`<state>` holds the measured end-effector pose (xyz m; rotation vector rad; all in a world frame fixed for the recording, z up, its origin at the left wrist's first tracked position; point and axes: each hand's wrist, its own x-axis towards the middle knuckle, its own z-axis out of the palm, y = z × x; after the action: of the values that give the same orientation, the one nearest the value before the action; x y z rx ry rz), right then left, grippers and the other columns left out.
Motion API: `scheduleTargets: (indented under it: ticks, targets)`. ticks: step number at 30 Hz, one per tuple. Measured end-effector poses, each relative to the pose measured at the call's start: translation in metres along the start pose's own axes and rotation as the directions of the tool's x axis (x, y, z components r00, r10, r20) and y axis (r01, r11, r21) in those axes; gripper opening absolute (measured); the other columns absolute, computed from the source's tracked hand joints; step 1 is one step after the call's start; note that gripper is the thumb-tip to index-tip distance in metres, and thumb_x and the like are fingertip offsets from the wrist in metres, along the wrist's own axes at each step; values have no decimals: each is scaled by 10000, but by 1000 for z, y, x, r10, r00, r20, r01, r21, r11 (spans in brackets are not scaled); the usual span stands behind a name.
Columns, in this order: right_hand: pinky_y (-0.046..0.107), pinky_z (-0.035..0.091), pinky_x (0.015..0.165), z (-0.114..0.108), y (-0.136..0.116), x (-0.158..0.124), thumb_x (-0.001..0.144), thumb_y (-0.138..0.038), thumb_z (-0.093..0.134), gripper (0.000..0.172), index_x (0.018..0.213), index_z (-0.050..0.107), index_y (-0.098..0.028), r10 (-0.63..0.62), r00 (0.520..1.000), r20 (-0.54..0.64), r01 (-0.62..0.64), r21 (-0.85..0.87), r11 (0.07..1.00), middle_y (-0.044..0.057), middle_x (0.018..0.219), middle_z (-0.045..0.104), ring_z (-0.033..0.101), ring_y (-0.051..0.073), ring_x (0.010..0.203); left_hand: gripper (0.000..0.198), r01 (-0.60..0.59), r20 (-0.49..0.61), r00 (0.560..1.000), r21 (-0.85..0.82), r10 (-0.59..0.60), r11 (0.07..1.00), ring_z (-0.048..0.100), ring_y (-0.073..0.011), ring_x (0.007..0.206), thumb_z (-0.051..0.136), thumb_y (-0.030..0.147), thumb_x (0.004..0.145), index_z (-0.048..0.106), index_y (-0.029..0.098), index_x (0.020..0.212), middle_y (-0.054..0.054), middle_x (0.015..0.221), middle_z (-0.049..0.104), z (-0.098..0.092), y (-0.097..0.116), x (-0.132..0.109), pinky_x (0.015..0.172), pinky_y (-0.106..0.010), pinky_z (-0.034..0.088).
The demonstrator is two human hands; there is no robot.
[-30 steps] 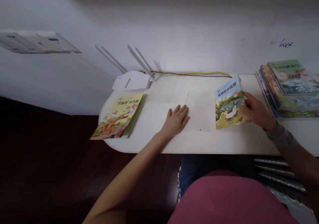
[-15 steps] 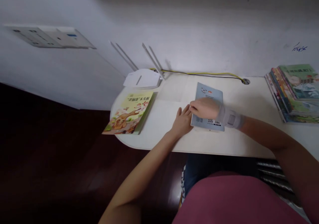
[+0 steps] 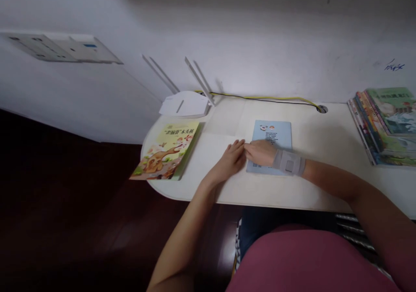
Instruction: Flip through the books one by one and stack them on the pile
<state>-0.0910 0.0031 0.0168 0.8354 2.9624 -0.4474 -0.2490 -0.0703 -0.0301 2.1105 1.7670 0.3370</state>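
Observation:
A light blue booklet [image 3: 279, 131] lies on the white table with its printed back side up. My right hand [image 3: 261, 152], a clear band round its wrist, lies across the booklet with curled fingers. Its fingertips are at the left edge, and what they hold, if anything, is hidden. Just left of that edge, my left hand [image 3: 229, 160] rests low over the table, palm down with fingers stretched out. The fingertips of both hands meet or nearly meet. Farther left is a yellow-green picture book [image 3: 165, 151], its lower left corner jutting past the table edge.
A white router [image 3: 184, 104] with raised antennas stands at the back left. Yellow and black cables [image 3: 260, 98] run along the wall to a round hole [image 3: 322, 109]. Stacked picture books [image 3: 390, 118] lie at the right. A socket panel [image 3: 65, 47] is on the left wall.
The booklet now lies flatter and straighter, showing more of its printed text. My right hand has moved lower and slightly left; my left hand has shifted a little left.

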Motion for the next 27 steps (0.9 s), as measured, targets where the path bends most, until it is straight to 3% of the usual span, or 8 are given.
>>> scheduleTargets:
  ticks: [5,9,12,16,22,27]
  targets:
    - [314,468,715,-6,7,-10,947,-217,402,246,1075,590,-127,-74,997,-15,75,63,995,105,990,701,650,200,844,467,-12,-78,997,-75,6,997,294,-257,1423,299,325,965,463,143,1362,-157,1501,390,-5,0,-1,1150,-495,233]
    - [364,475,911,-8,45,-56,963,-302,420,360,1285,496,-160,-69,974,-217,90,85,992,112,1210,629,603,217,1079,546,83,-159,984,-30,-86,996,281,-309,1422,320,422,975,379,112,1421,-194,1513,354,8,15,-6,1126,-537,257]
    - [490,383,1047,9,78,-104,949,-427,454,481,1339,480,-146,-111,949,-296,99,-55,994,168,1391,506,466,293,1283,652,161,-153,977,63,-150,985,211,-379,1433,364,489,957,289,90,1468,-226,1541,270,22,30,-12,1111,-598,236]
    - [557,294,1096,40,97,-147,910,-554,467,647,1403,428,-137,-122,963,-239,85,-158,984,197,1511,355,304,332,1403,667,213,-164,967,116,-193,970,193,-406,1430,334,497,964,246,96,1490,-231,1548,241,36,45,-16,1097,-643,214]
    - [532,253,1124,47,94,-150,912,-607,409,687,1421,413,-146,-127,966,-227,85,-185,979,180,1515,359,311,308,1405,678,245,-212,950,46,-230,968,211,-419,1421,350,507,959,233,114,1500,-245,1536,259,38,51,-12,1072,-672,230]
    - [526,244,1130,45,95,-150,918,-610,390,667,1422,416,-174,-112,969,-218,77,-163,984,161,1521,356,318,295,1403,683,238,-240,930,-182,-278,954,150,-413,1438,368,564,938,324,132,1465,-223,1555,228,21,58,-14,1080,-686,199]
